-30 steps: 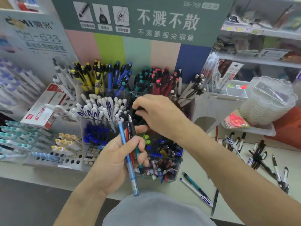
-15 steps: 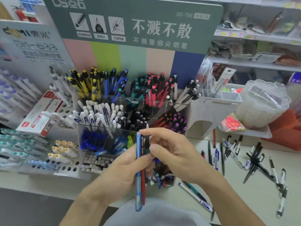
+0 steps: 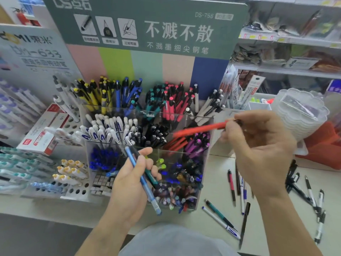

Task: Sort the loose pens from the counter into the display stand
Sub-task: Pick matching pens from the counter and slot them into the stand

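Right hand (image 3: 262,152) now lifted off the bundle, pinching a blurred red plastic pen (image 3: 201,129) over the clear acrylic display stand (image 3: 203,163), left hand (image 3: 132,183) gripping a light-blue pen (image 3: 142,180) and partly hidden others, green sign (image 3: 147,24) reading "DS-758".

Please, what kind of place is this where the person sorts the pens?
Most likely a stationery shop. A branded display stand holds many pens grouped by colour, a printed advertising board rises behind it, and shelves of packaged goods with price tags run along the back right.
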### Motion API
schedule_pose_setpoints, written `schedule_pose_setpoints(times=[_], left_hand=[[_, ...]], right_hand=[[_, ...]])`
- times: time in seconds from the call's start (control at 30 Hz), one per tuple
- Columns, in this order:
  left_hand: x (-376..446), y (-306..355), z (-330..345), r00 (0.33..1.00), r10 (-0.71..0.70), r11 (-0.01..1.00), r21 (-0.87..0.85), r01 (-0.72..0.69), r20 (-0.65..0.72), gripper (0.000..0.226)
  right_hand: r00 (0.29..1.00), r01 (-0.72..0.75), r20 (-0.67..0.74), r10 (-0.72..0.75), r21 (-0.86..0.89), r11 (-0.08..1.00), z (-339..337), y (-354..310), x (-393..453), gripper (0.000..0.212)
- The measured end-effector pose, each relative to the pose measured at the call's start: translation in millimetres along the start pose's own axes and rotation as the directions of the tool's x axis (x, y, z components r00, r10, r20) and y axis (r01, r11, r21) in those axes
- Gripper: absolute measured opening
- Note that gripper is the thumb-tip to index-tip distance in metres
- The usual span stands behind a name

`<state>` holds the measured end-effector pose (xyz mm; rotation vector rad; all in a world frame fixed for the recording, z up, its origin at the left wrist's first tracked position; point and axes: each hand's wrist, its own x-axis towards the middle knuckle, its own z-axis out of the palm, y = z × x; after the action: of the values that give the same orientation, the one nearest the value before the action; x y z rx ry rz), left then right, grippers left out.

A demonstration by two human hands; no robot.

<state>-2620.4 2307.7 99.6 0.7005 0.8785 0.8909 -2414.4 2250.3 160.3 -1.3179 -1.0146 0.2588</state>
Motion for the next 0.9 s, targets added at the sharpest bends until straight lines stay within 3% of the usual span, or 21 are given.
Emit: schedule_pose_setpoints(times=[0.03, 0.1, 0.17, 0.3, 0.37, 0.43, 0.53, 0.63, 0.8, 0.9], left_hand=[[0.1, 1.6, 0.1, 1.000, 0.001, 1.000, -0.031, -0.002, -0.016, 0.028], [-0.4, 3.8, 2.6, 1.000, 0.006, 0.998, -0.056, -0.007, -0.007, 0.026], [-2.1, 5.5, 7.6, 1.000, 0.023, 0.997, -0.070, -0.021, 0.017, 0.028], [-6.6, 10.5, 16.9, 1.000, 0.012, 0.998, -0.060, -0.012, -0.007, 0.039], [-5.9, 10.2, 17.5, 0.999, 0.020, 0.999, -0.045, -0.021, -0.025, 0.039], [-4.0, 7.6, 17.5, 0.997, 0.061, 0.997, -0.035, -0.062, -0.048, 0.036], [-1.8, 3.8, 20.9, 0.989, 0.133, 0.991, 0.017, -0.132, -0.070, 0.038], [-2.1, 2.1, 26.6, 0.992, 0.106, 0.994, 0.042, -0.103, -0.074, 0.038], [-2.3, -1.7, 31.6, 1.000, 0.010, 0.998, 0.057, -0.011, 0.021, 0.039], [-0.2, -2.3, 29.9, 0.998, 0.017, 0.984, 0.174, -0.027, 0.059, 0.044]], right_hand=[[0.997, 0.083, 0.000, -0.083, -0.070, 0.994, 0.7, 2.5, 4.6, 0.019], [0.973, 0.211, 0.133, -0.187, -0.194, 0.958, 6.6, 15.7, 11.3, 0.014], [0.944, 0.282, 0.259, -0.205, -0.308, 0.909, 18.8, 33.6, 13.0, 0.012], [0.887, 0.437, 0.385, -0.255, -0.520, 0.733, 40.5, 58.4, 8.5, 0.013], [0.887, 0.438, 0.379, -0.264, -0.509, 0.741, 44.0, 55.5, -1.1, 0.020], [0.909, 0.351, 0.349, -0.228, -0.346, 0.870, 43.2, 40.5, -19.5, 0.017], [0.897, 0.034, 0.442, 0.027, -0.129, 0.991, 39.6, 21.9, -51.0, 0.020], [0.844, -0.172, 0.497, 0.200, -0.103, 0.980, 41.0, 23.6, -67.7, 0.031], [0.890, -0.379, 0.322, 0.323, 0.128, 0.916, 42.4, 16.4, -75.8, 0.026], [0.935, -0.349, 0.145, 0.325, 0.198, 0.916, 37.5, 15.7, -71.2, 0.020]])
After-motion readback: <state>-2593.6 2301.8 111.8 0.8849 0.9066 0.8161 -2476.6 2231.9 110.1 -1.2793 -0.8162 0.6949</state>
